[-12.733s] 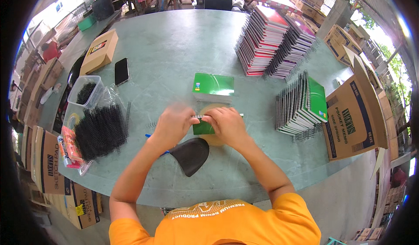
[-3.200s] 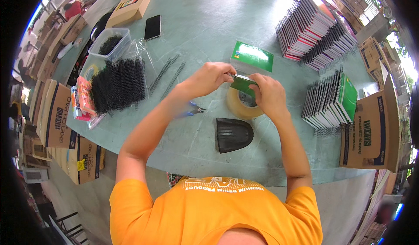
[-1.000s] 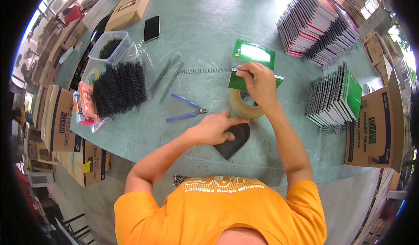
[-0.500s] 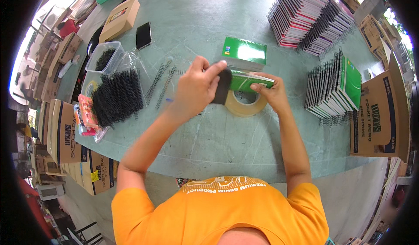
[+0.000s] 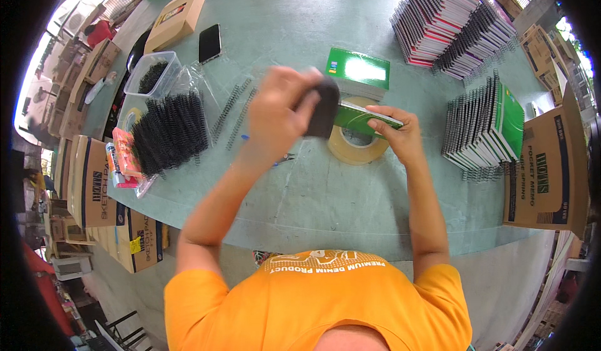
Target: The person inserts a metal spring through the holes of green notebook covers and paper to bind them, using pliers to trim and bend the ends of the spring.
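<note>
My right hand (image 5: 400, 132) grips a thin green memo pad (image 5: 366, 119) by its right end, thumb over the near side. My left hand (image 5: 278, 110), smeared by motion, has its fingers round a dark flat piece (image 5: 323, 108) at the pad's left end. Whether that piece is part of the pad or separate, I cannot tell. Under the pad, a big roll of clear tape (image 5: 357, 151) lies flat on the table. Just beyond sits a stack of green-covered pads (image 5: 358, 69). A few loose wire spirals (image 5: 230, 108) lie left of my left hand.
A heap of black spirals (image 5: 169, 132) and a clear plastic tub (image 5: 152, 76) are at the left, near a phone (image 5: 210, 43). Spiral-bound notebooks stand in stacks (image 5: 435, 22) at the far right. More green notebooks (image 5: 485, 126) stand beside an open carton (image 5: 544, 169).
The dark piece and my left hand have shifted slightly upward. The pad's right end has tilted lower in my right hand. The whole view has shifted a little.
</note>
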The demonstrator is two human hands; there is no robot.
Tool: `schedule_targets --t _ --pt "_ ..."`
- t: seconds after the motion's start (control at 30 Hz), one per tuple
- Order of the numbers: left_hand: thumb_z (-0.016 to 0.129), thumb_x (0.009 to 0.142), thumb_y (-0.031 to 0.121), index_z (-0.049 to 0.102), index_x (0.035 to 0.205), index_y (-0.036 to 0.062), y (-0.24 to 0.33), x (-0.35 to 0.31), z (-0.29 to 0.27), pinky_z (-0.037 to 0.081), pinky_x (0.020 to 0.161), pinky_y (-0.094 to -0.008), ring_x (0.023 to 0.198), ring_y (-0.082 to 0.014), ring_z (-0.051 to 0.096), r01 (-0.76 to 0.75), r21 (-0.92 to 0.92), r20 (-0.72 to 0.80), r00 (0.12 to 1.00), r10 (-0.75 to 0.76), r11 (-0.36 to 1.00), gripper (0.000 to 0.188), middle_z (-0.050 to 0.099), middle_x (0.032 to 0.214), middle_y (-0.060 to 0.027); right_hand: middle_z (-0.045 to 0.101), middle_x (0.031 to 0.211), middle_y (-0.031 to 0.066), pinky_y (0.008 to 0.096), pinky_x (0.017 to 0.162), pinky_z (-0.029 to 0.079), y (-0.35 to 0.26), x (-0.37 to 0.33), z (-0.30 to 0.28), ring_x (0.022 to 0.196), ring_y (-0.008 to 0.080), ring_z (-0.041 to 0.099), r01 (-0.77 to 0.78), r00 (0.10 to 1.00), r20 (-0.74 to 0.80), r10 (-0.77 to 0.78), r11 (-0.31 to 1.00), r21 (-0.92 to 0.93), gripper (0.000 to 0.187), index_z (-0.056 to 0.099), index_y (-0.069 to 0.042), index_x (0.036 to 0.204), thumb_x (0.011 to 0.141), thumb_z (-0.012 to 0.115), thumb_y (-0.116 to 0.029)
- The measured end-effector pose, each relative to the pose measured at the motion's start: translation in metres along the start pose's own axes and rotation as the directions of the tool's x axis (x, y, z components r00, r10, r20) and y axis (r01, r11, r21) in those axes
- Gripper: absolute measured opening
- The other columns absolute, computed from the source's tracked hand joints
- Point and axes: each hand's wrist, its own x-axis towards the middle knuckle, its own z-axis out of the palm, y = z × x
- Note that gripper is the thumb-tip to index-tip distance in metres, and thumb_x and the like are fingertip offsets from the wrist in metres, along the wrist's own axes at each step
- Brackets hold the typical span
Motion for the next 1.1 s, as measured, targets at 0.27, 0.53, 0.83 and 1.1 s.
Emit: schedule_targets --t 0.27,0.53,0.83,1.1 --pt "0.072 0.071 0.002 0.064 0.100 0.0108 -0.001 0.002 0.005 0.049 0.069 -0.0297 0.081 -0.0225 0.059 -0.075 0.036 -0.143 0.987 0.079 0.997 0.031 0.056 0.090 -0.0077 0.068 0.095 0.0043 0.0233 0.076 0.048 -0.002 -0.002 0.005 0.085 0.0092 0.060 0.045 0.999 -0.009 -0.045 0.999 0.003 0.022 0.069 -0.001 0.101 0.080 0.069 -0.008" --pt "0.066 0.073 0.008 0.062 0.099 0.0126 0.005 -0.011 0.012 0.048 0.072 -0.0414 0.082 -0.0339 0.058 -0.100 -0.057 0.265 0.958 0.111 0.993 0.027 0.055 0.090 -0.0146 0.068 0.092 0.0050 0.0248 0.074 0.049 -0.005 -0.005 0.000 0.082 0.0115 0.061 0.115 0.993 -0.010 -0.118 0.984 -0.133 0.021 0.067 -0.001 0.100 0.079 0.068 -0.005" --pt "0.078 0.062 0.016 0.052 0.120 0.0110 -0.064 -0.046 -0.041 0.041 0.093 -0.0411 0.110 -0.0346 0.050 -0.233 0.249 0.826 0.559 -0.080 0.940 0.064 0.053 0.115 -0.0152 0.064 0.087 0.0095 0.0379 0.070 0.048 -0.034 0.008 0.048 0.079 0.0264 0.060 0.263 0.931 0.112 -0.346 0.430 -0.864 0.017 0.063 -0.007 0.098 0.083 0.062 -0.016" --pt "0.065 0.065 0.002 0.048 0.117 0.0091 -0.081 -0.071 -0.053 0.043 0.086 -0.0410 0.097 -0.0356 0.050 -0.237 0.397 0.815 0.536 -0.222 0.887 0.055 0.051 0.106 -0.0154 0.065 0.083 0.0025 0.0369 0.068 0.045 -0.028 0.010 0.050 0.078 0.0232 0.061 0.199 0.935 -0.013 -0.356 0.554 -0.808 0.019 0.063 -0.010 0.090 0.081 0.065 -0.027"
